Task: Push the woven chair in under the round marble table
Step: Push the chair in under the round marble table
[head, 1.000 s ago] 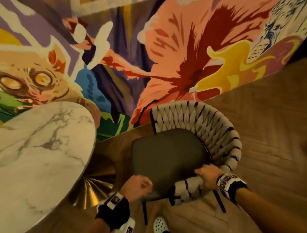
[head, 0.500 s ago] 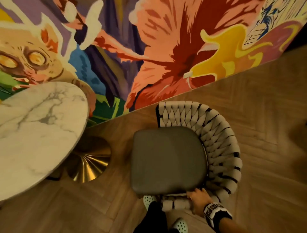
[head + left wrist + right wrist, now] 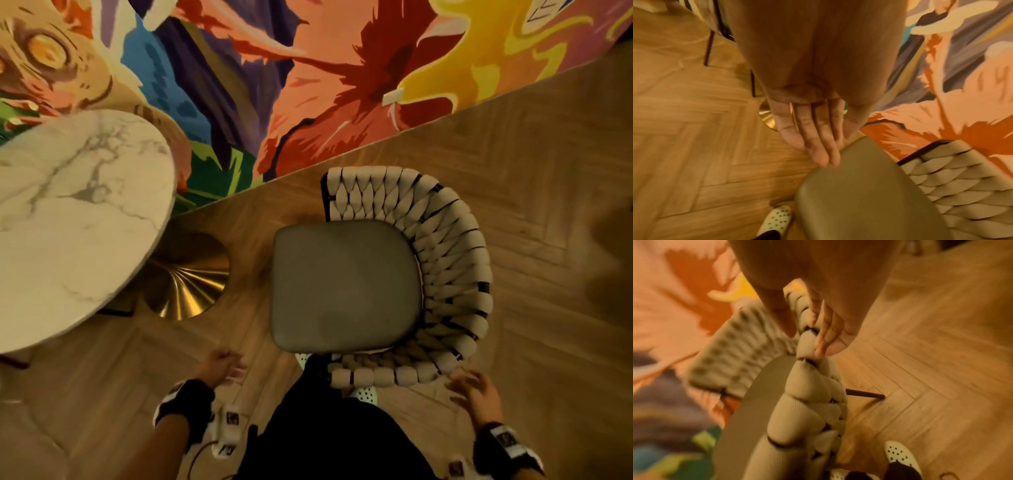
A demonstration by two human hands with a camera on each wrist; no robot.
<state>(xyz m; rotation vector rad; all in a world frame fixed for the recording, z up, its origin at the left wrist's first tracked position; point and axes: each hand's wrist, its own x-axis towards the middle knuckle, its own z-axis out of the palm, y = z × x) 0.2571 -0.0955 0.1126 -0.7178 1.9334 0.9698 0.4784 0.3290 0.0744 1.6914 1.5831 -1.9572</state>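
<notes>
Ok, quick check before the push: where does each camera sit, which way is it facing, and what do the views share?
Head: worn on the head, looking steeply down at the woven chair, marble table and mural; both forearms, left hand, right hand.
Left wrist: looks along straight fingers toward the seat cushion's edge and the floor; a spotted shoe shows.
Right wrist: looks along the right hand at the woven rim.
Shared: chair, herringbone floor, mural.

The woven chair has a cream braided back on a black frame and a grey-olive seat cushion. The round table top is white marble, grey-veined, over a brushed gold base. Herringbone wood floor; orange, yellow, purple mural.
</notes>
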